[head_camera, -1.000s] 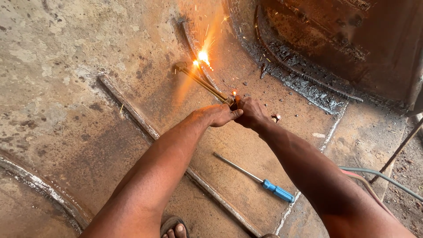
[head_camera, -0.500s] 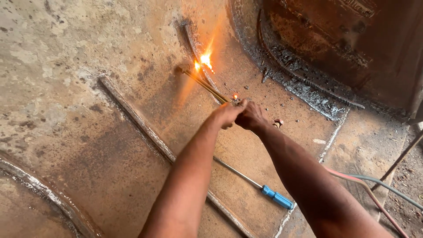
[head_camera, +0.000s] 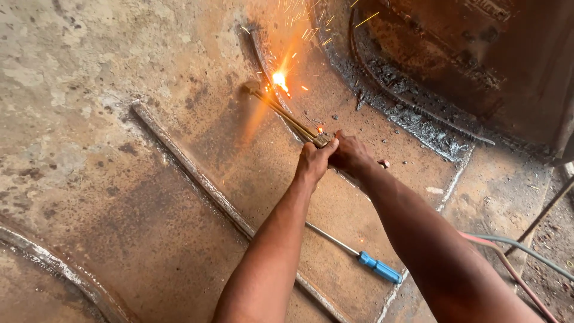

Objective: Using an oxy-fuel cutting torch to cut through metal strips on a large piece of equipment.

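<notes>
Both hands grip a brass cutting torch point(head_camera: 287, 115) over a rusty steel plate point(head_camera: 179, 72). My left hand point(head_camera: 314, 160) wraps the torch body from the near side, and my right hand point(head_camera: 351, 154) holds it just behind. The torch's long tubes reach up and left to its head, where a bright flame point(head_camera: 279, 79) burns into a curved cut line point(head_camera: 261, 57) and throws sparks upward.
A screwdriver with a blue handle point(head_camera: 376, 267) lies on the plate below my arms. A raised weld seam point(head_camera: 191, 170) runs diagonally across the plate. Slag and a dark curved steel piece point(head_camera: 418, 113) lie at the upper right. Red and grey hoses point(head_camera: 514, 254) trail off right.
The flame point has moved slightly along the cut line and throws more sparks upward. My view has shifted, and both hands stay on the torch.
</notes>
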